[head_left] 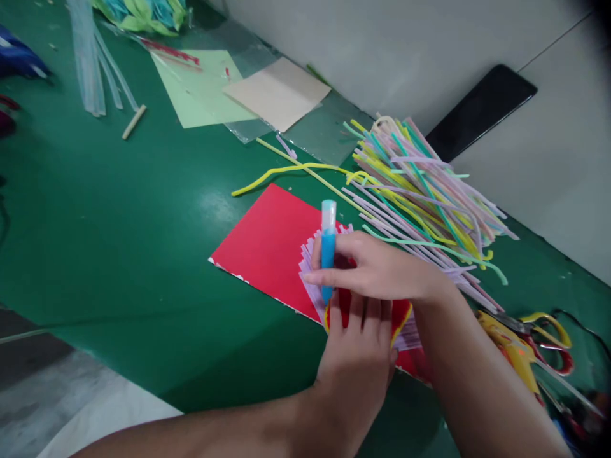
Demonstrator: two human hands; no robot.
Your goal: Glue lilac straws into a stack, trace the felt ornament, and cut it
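My right hand (377, 267) is closed round a blue glue pen (328, 248) with a clear cap, held upright with its tip down on a fan of pale lilac paper strips (310, 280). The strips lie on a red card (272, 242) on the green table (119, 242). My left hand (358, 362) comes in from below and presses its fingers flat on a small red piece with a yellow edge (401, 315) beside the strips. Part of that piece is hidden under both hands.
A heap of pastel pipe cleaners (420, 184) lies to the right of the card, with a loose yellow one (281, 175) stretching left. Yellow scissors (529, 343) lie at the right edge. Pale green and cream sheets (238, 92), clear glue sticks (93, 70) and a black phone (482, 108) lie farther off.
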